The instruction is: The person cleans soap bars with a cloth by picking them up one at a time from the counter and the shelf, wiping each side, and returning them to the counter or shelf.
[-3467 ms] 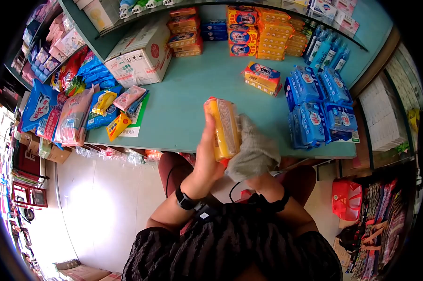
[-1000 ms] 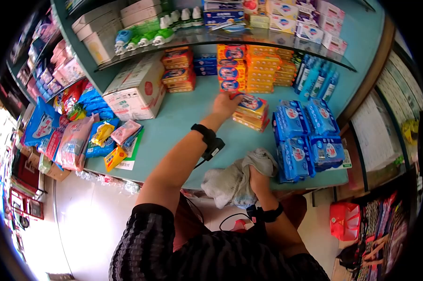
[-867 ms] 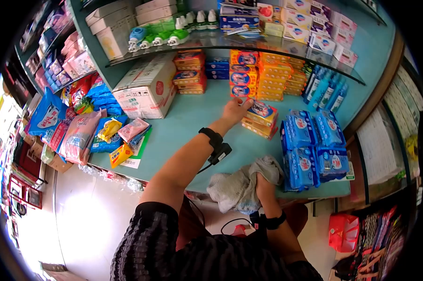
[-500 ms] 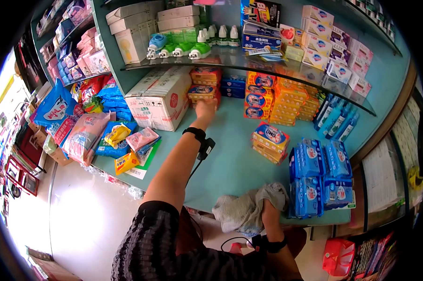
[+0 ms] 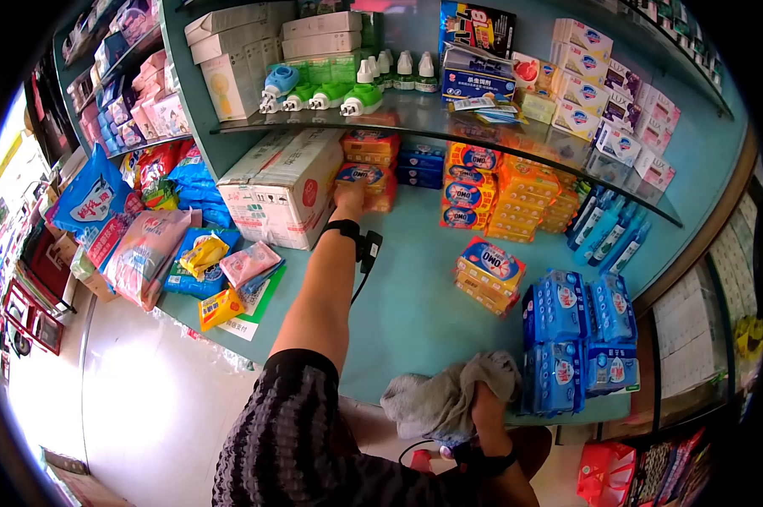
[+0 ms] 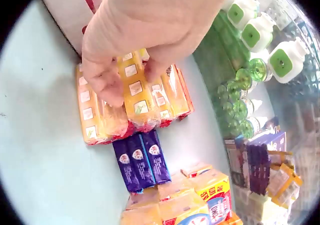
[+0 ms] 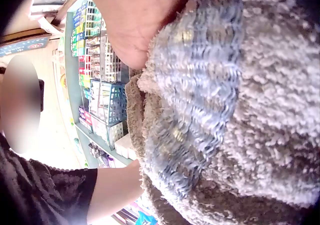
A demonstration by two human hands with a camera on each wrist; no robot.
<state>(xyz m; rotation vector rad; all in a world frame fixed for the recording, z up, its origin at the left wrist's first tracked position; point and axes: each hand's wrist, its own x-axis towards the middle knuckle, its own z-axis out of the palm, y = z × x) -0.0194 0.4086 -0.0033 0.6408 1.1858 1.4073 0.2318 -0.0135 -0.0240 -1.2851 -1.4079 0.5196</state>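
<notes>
The left hand [image 6: 150, 32] pinches a rectangular, yellow-orange, plastic-wrapped pack [image 6: 135, 92]. The right hand [image 5: 486, 411] grips a bunched grey terry cloth [image 5: 432, 399].

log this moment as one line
left hand: grips soap beside carton; right hand: holds cloth at edge of counter; blue packs: on counter beside cloth

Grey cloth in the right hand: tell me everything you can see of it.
The grey cloth looks like soft terry towelling, with a looped pile and a bluish ribbed band that shows in the right wrist view. It is crumpled and folded, bunched in the right hand, which holds it near its right end. It lies over the front edge of the green counter, just left of the blue plastic packs; whether it touches them I cannot tell.
</notes>
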